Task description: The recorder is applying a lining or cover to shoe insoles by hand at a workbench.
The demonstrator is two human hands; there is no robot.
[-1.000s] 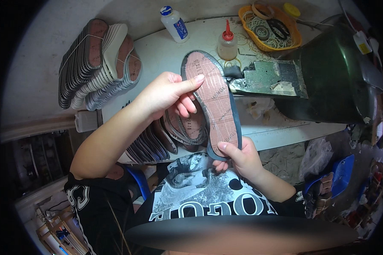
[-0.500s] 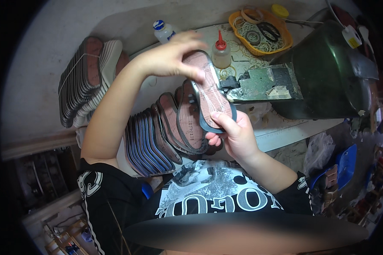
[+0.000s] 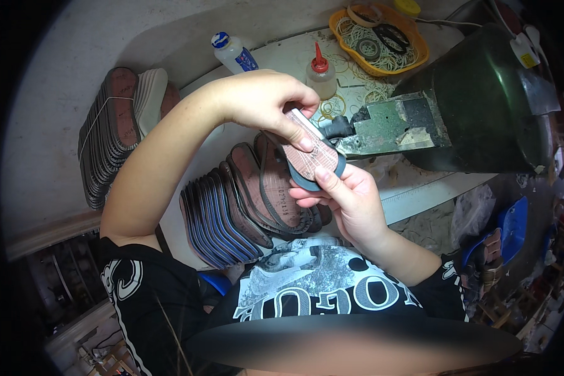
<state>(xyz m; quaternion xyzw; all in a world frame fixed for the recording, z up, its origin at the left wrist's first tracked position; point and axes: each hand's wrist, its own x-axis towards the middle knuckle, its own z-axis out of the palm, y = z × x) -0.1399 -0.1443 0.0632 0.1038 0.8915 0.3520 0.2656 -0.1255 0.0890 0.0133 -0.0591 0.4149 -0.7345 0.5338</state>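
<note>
A shoe sole [image 3: 308, 155] with a pinkish, lined face and a dark rim is held between my two hands in front of my chest. My left hand [image 3: 272, 103] grips its far part, thumb lying on the pink face and fingers curled over the far edge, hiding that end. At the near rounded end my right hand [image 3: 351, 199] pinches the sole, thumb on top and fingers beneath. Just right of the sole is the dark tip [image 3: 338, 127] of a green machine arm [image 3: 391, 122]; whether they touch I cannot tell.
A row of soles [image 3: 222, 216] stands left of my hands, with a tied stack of soles [image 3: 109, 138] farther left. Behind are a red-tipped squeeze bottle [image 3: 321, 80], a blue-capped bottle [image 3: 237, 55] and a yellow basket [image 3: 382, 47] of cords. A big green machine body [image 3: 489, 100] fills the right.
My left hand has come down from above the sole and closed on its far part, covering more of it. My right hand keeps its hold at the near end.
</note>
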